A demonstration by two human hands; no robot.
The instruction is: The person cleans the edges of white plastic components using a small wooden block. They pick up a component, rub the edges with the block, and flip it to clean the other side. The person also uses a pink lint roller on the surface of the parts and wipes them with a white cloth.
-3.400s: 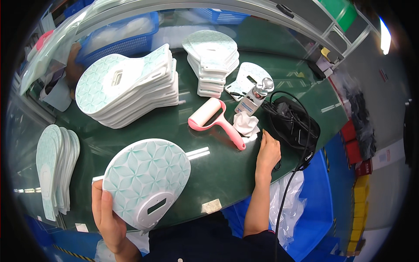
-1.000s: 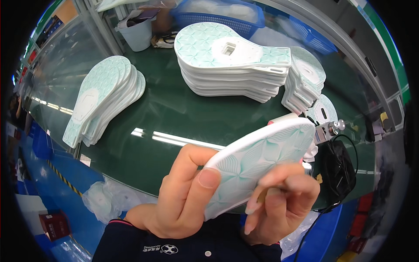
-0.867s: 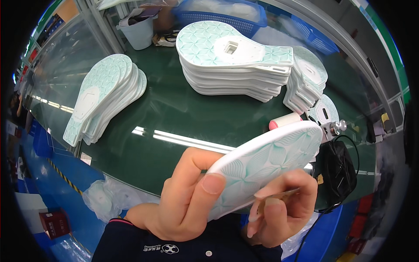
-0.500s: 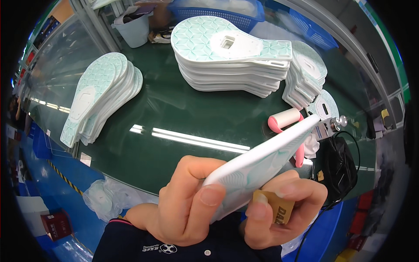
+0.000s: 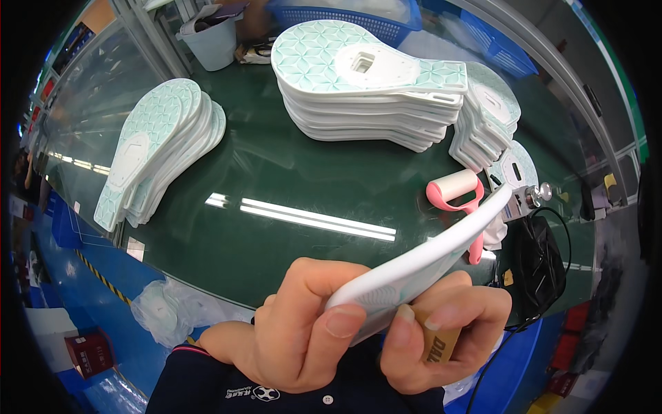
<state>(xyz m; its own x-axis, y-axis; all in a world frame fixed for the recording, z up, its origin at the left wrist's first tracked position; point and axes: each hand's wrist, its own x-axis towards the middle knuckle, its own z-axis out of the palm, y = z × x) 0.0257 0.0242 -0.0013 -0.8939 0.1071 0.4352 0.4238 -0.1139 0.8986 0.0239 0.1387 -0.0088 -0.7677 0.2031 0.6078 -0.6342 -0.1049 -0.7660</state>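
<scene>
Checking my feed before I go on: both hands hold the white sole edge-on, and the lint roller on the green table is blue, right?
Not quite: the lint roller is pink, not blue, as the head view shows. The rest holds: the left hand and right hand both hold the white sole edge-on above the green table.

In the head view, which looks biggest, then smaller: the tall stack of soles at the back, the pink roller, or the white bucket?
1. Stack of soles, by far the largest.
2. White bucket and pink roller look about alike; the bucket is farther off and cut by the rim, so I won't rank them.
</scene>
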